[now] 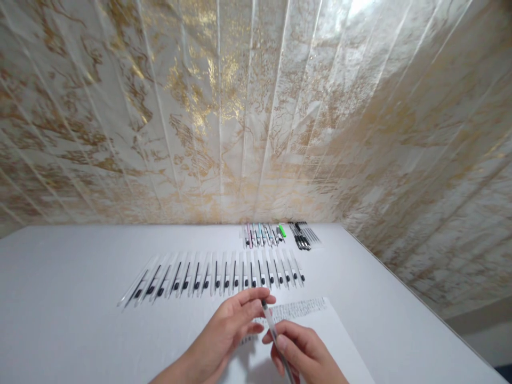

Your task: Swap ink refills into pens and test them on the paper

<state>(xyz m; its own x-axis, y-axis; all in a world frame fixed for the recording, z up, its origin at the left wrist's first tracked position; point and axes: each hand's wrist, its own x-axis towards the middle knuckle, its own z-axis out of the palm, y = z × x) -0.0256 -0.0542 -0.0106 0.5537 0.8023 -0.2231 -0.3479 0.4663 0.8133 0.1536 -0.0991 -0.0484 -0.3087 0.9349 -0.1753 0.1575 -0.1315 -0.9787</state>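
Observation:
A slim clear pen (270, 321) with a dark end is held up over the sheet of paper, tilted. My right hand (302, 346) grips its barrel between thumb and fingers. At the pen's dark upper end is my left hand (236, 325), with its thumb and forefinger around that tip; whether they press on it is hard to see. Under both hands lies a white sheet of paper (320, 330) covered near the top with rows of dark handwriting. The pen's lower end is partly hidden by my right hand.
Beyond my hands, a long row of clear pens with black parts (216, 274) lies side by side. Farther back are several coloured pens (262, 234), a green highlighter (282, 231) and a group of black pens (303, 240). Gold-patterned sheeting (224, 133) rises behind the white table (60, 320).

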